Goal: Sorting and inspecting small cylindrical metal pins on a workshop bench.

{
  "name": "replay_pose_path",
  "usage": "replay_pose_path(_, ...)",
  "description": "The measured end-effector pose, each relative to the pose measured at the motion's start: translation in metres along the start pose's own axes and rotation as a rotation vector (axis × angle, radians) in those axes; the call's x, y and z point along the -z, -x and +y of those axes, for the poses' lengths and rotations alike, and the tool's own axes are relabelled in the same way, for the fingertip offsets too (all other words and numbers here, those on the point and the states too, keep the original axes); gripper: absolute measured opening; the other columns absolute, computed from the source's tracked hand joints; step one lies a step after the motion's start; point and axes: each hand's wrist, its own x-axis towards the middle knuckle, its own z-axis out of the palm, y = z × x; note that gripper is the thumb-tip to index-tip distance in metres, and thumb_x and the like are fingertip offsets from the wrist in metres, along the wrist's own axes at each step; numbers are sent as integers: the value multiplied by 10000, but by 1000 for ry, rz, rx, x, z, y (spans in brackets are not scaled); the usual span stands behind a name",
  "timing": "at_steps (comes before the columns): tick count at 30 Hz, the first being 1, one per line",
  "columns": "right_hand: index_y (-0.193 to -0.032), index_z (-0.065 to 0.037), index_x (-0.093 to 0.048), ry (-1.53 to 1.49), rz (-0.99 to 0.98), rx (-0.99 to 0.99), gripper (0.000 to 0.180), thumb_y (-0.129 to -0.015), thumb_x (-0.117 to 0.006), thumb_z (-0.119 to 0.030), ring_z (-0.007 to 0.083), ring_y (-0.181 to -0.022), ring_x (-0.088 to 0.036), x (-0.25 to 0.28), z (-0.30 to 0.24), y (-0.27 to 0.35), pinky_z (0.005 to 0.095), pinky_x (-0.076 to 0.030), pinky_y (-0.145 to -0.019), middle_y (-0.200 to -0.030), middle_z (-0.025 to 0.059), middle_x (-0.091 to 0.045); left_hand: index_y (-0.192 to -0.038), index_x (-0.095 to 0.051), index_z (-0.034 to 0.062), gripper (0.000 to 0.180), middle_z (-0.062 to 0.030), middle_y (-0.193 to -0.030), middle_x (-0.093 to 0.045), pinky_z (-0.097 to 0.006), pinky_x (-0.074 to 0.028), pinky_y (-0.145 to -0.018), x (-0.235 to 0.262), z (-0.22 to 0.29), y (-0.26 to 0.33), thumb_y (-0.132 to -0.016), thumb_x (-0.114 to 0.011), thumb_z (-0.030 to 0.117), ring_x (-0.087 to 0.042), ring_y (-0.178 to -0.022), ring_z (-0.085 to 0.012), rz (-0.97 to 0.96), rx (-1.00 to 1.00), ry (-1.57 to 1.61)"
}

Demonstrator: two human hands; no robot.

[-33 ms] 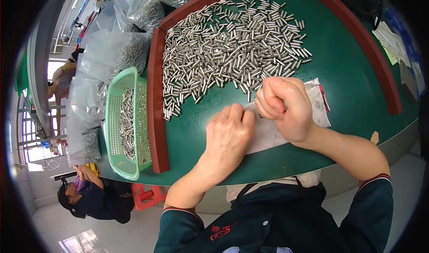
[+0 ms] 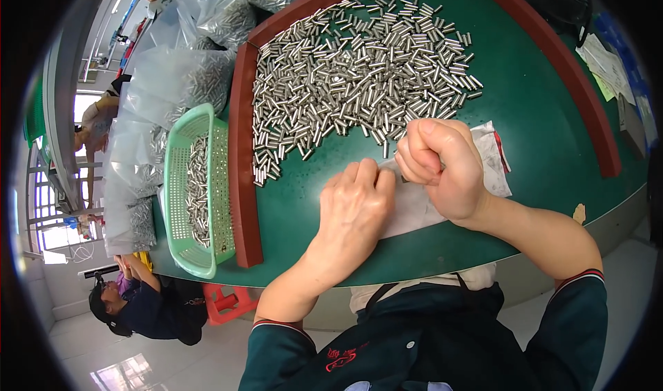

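My left hand is closed, knuckles up, just above a whitish cloth or sheet on the green table. My right hand is curled into a fist beside it, thumb side up and a little farther from me. The fingers of both hands face each other with a small gap between. Whatever they hold, if anything, is hidden inside the fingers. Beyond them spreads a wide heap of short shiny metal pins, a few loose ones lying close to my knuckles.
Reddish-brown rails border the table on the left, back and right. Outside the left rail stands a green basket partly filled with pins. Clear bags of metal parts line up behind it. A person in dark clothes sits at lower left.
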Motion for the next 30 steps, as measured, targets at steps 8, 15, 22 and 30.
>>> replay_pose_path(8,-497,-104,-272,42,32,27,373,-852,-326,-207,75,-391,-185,4,5,-3,245,-171,-396,-408,-12,-261,-838,-537,0,54,-69,-743,-584,-225,-448,-624,12,-36,-1,-803,-519,37,-538,-652,-102,-34,601,1640)
replay_pose_path(15,-500,-109,-274,40,45,9,381,-864,-310,-216,75,-388,-179,2,4,-3,245,-167,-396,-407,-18,-256,-893,-551,-20,262,-125,-796,-604,-262,-480,-634,8,-37,-4,-872,-453,222,-566,-652,-144,-166,818,1980)
replay_pose_path(22,-506,-115,-278,38,33,4,378,-869,-300,-221,75,-387,-182,4,4,-3,241,-171,-398,-406,-23,-251,-759,-532,32,285,11,-591,-427,-189,-243,-436,-4,-51,-1,-900,-447,265,-323,-482,-61,17,752,1898)
replay_pose_path(30,-512,-118,-275,21,19,-1,378,-872,-294,-235,75,-394,-179,4,5,-4,240,-172,-404,-411,-29,-244,-863,-629,71,237,-61,-598,-433,-332,-407,-483,-12,-39,-11,-642,-596,-8,-495,-566,-219,133,-8,306)
